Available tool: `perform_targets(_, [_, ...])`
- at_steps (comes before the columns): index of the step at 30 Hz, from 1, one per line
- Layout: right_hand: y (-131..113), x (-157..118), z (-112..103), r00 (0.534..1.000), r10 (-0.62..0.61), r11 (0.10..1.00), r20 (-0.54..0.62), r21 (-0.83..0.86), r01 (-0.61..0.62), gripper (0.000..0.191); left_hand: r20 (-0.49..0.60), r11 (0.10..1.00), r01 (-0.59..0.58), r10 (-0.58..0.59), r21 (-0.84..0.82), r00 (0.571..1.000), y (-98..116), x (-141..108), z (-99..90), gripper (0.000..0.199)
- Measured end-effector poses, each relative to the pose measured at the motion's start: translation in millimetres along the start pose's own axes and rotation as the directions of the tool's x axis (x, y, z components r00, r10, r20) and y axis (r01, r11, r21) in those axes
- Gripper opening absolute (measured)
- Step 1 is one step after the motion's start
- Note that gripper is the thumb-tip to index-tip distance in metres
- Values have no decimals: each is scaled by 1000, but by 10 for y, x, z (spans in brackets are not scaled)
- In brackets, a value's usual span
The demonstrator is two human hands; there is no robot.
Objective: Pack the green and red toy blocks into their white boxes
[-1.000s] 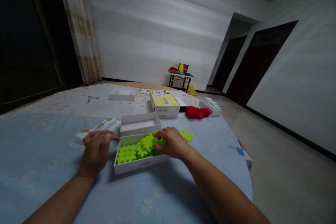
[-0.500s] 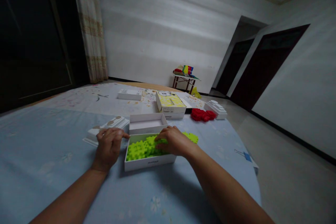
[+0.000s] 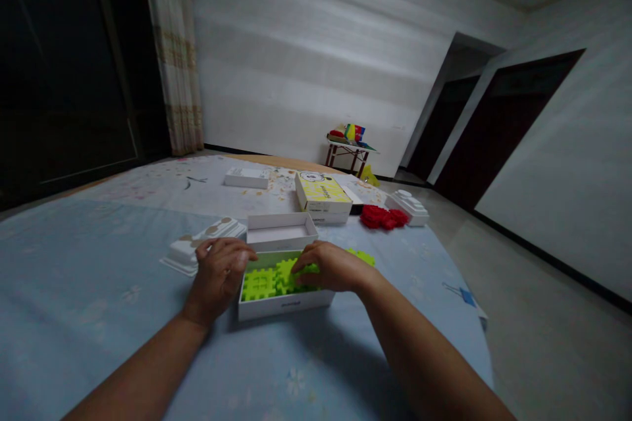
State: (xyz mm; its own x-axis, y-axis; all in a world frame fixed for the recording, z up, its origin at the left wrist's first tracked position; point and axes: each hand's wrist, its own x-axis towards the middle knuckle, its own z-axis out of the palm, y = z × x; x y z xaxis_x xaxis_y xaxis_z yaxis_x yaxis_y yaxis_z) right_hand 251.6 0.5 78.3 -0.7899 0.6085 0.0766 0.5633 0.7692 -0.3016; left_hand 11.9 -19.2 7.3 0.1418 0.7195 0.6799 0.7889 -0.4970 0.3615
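Note:
A white cardboard box lies lengthwise before me, filled with lime-green notched plastic building pieces. My left hand is at the box's left end, its fingers bent over the rim and gripping the corner. From the right, my right hand reaches into the box with curled fingers around a green piece; the fingertips are partly hidden. More green pieces show behind my right wrist. Just beyond the box stands a second white box part, its inside bare.
White molded trays lie at left, another at far right. Red pieces are piled beside a yellow-and-white box. A small white box lies farther back. A blue clip holds the cloth at the right table edge.
My left hand has shifted right, farther over the box's left rim. The right hand stays among the green pieces, which lie flatter now. The view has moved slightly.

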Motion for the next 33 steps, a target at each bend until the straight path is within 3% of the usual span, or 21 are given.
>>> perform_targets(7, [12,36,-19,1000,16,1000,9,7,-16,32,82,999,-4,7,-40,997,27,-2,3,42])
perform_targets(14, [99,102,-7,1000,15,1000,22,10,-15,25,162,996,-40,53,-85,985,48,1,50,41])
perform_targets(20, [136,133,18,965,131,986,-227,-76,-151,28,167,991,-12,35,-135,985,40,-12,80,42])
perform_targets(25, [208,27,-11,943,121,991,-310,-13,-132,25,185,993,-28,49,-113,982,2,-15,76,42])
perform_targets(28, [393,-141,-80,906,179,984,-383,53,-173,24,167,994,-33,49,-102,985,7,-8,86,43])
perform_targets(33, [929,-582,-162,787,446,889,-426,110,-444,26,134,994,-57,70,-97,989,35,-2,149,44])
